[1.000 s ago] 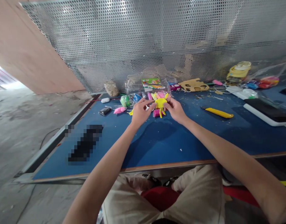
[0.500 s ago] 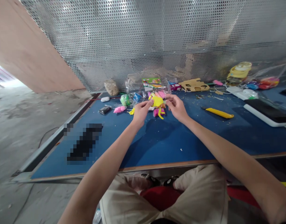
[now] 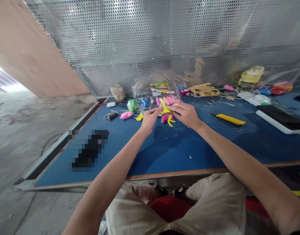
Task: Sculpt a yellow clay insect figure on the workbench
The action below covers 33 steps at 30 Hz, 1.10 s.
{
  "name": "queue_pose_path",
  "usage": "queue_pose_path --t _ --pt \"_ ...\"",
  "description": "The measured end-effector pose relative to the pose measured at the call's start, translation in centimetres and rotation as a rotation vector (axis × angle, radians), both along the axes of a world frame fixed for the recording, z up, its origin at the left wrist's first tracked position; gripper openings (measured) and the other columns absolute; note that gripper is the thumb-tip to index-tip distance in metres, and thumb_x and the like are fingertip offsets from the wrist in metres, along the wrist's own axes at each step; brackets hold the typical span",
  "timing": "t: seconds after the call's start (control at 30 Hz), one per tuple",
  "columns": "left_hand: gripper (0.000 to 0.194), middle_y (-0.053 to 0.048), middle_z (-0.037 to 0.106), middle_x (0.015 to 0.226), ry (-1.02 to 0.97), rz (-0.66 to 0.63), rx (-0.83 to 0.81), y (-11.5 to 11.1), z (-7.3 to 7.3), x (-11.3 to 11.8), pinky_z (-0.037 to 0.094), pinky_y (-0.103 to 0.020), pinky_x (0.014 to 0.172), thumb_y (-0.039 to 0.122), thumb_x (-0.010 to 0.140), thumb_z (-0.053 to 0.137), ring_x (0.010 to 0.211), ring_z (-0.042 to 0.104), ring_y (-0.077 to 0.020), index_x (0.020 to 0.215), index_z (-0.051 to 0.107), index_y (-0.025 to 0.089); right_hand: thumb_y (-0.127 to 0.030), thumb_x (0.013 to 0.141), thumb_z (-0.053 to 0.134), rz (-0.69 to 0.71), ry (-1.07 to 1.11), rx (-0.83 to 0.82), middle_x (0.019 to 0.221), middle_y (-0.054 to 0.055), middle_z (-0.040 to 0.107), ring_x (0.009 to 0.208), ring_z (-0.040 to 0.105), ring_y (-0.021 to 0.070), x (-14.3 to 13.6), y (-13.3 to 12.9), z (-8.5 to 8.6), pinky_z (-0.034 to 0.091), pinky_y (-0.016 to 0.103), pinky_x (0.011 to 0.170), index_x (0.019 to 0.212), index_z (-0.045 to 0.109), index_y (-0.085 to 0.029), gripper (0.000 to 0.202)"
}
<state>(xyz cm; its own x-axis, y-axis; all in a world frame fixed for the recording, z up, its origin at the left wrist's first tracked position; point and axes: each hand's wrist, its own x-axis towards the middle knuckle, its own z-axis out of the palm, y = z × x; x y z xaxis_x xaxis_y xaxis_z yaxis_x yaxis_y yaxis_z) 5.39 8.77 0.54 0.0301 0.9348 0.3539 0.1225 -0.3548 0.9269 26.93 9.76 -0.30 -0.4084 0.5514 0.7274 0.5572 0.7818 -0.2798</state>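
Note:
A lump of yellow modelling clay (image 3: 165, 110) is held up over the blue table, with thin curved strands hanging from its lower side. My left hand (image 3: 150, 120) pinches its left side between thumb and fingers. From the right, my right hand (image 3: 188, 115) has its fingers laid over the clay and closed on it; the thumb is mostly hidden. Just below and behind is a magenta packet (image 3: 165, 118). A smaller yellow piece (image 3: 140, 117) lies left of my left hand, near a pink clay packet (image 3: 126, 115) and a green lump (image 3: 132, 105) in plastic.
A yellow utility knife (image 3: 230, 119) lies on the right, blade showing. Farther right are a black-and-white device (image 3: 282, 119) and a yellow-lidded container (image 3: 251, 78). A perforated metal panel (image 3: 140, 39) rises behind the table. A dark blurred object (image 3: 91, 148) lies at left.
My right hand has moved in to the left, its fingers now over the clay. The clay's broad face has turned and is partly covered; the hanging strands have swung slightly right.

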Motion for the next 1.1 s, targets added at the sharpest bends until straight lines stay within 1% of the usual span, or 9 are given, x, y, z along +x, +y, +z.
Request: queue_pose_path --t 0.13,0.2,0.33,0.47,0.67,0.73,0.87,1.0,1.1 --pt "0.053 0.002 0.043 0.047 0.288 0.084 0.164 0.0 0.5 -1.1 0.031 -0.027 0.053 0.063 0.093 0.059 0.052 0.042 -0.0127 0.071 0.078 0.018 -0.031 0.095 0.064 -0.026 0.23 -0.072 0.108 0.006 0.079 0.101 0.071 0.0274 0.0 0.1 -0.4 0.054 0.043 0.091 0.11 0.08 -0.028 0.022" --pt "0.048 0.001 0.049 0.051 0.418 0.123 0.293 -0.1 0.9 -1.7 0.031 -0.028 0.054 0.055 0.097 0.057 0.052 0.042 -0.013 0.076 0.079 0.018 -0.036 0.092 0.068 -0.041 0.349 -0.189 0.093 0.005 0.079 0.082 0.071 0.0253 -0.1 0.3 -0.7 0.055 0.039 0.077 0.099 0.081 -0.024 0.02" --pt "0.028 -0.006 0.071 0.091 0.489 0.086 0.492 -0.1 1.2 -2.2 0.046 -0.03 0.073 0.043 0.092 0.067 0.078 0.061 -0.0182 0.104 0.079 0.02 -0.051 0.084 0.074 0.064 0.54 -0.44 0.081 0.004 0.078 0.075 0.071 0.0242 -0.1 1.0 -1.0 0.055 0.035 0.069 0.087 0.081 -0.02 0.032" --pt "0.032 -0.008 0.076 0.112 0.507 -0.048 0.454 0.2 0.5 -1.8 0.052 -0.035 0.089 0.043 0.092 0.069 0.093 0.07 -0.0219 0.116 0.076 0.023 -0.057 0.079 0.078 0.119 0.622 -0.498 0.084 0.004 0.079 0.08 0.072 0.0245 -0.1 1.3 -1.1 0.056 0.035 0.072 0.087 0.081 -0.02 0.038" --pt "0.022 -0.008 0.081 0.101 0.569 -0.005 0.507 1.1 -0.5 -1.8 0.054 -0.037 0.087 0.039 0.097 0.065 0.094 0.074 -0.0241 0.102 0.081 0.024 -0.042 0.087 0.072 0.057 0.457 -0.375 0.09 0.005 0.08 0.076 0.07 0.0216 0.0 0.9 -0.9 0.054 0.034 0.071 0.099 0.082 -0.021 0.026" --pt "0.022 -0.007 0.081 0.1 0.616 0.007 0.585 1.2 -0.4 -2.0 0.053 -0.038 0.088 0.039 0.097 0.066 0.096 0.073 -0.0239 0.104 0.081 0.025 -0.029 0.088 0.07 0.08 0.357 -0.273 0.104 0.005 0.08 0.089 0.071 0.0223 0.2 0.7 -0.5 0.055 0.035 0.081 0.108 0.081 -0.024 0.024" --pt "0.023 -0.006 0.081 0.107 0.676 0.021 0.663 0.9 0.0 -2.0 0.05 -0.042 0.095 0.04 0.098 0.066 0.106 0.069 -0.0239 0.107 0.081 0.025 -0.006 0.084 0.059 0.171 0.222 -0.1 0.117 0.002 0.078 0.11 0.071 0.0216 0.7 0.1 0.1 0.053 0.039 0.098 0.116 0.078 -0.029 0.044" --pt "0.021 -0.006 0.079 0.112 0.659 0.041 0.627 0.4 0.2 -1.5 0.049 -0.044 0.1 0.038 0.096 0.067 0.108 0.067 -0.0244 0.103 0.08 0.023 -0.003 0.083 0.057 0.123 0.165 0.007 0.113 0.0 0.08 0.106 0.072 0.0218 0.9 -0.3 0.4 0.053 0.042 0.098 0.115 0.079 -0.032 0.048" --pt "0.029 -0.007 0.075 0.123 0.551 -0.006 0.546 0.4 0.3 -1.6 0.048 -0.044 0.106 0.029 0.092 0.064 0.117 0.064 -0.0246 0.118 0.075 0.021 -0.002 0.083 0.055 0.139 0.218 -0.011 0.112 0.0 0.08 0.105 0.072 0.0211 0.7 -0.5 0.5 0.054 0.041 0.097 0.114 0.079 -0.033 0.05"
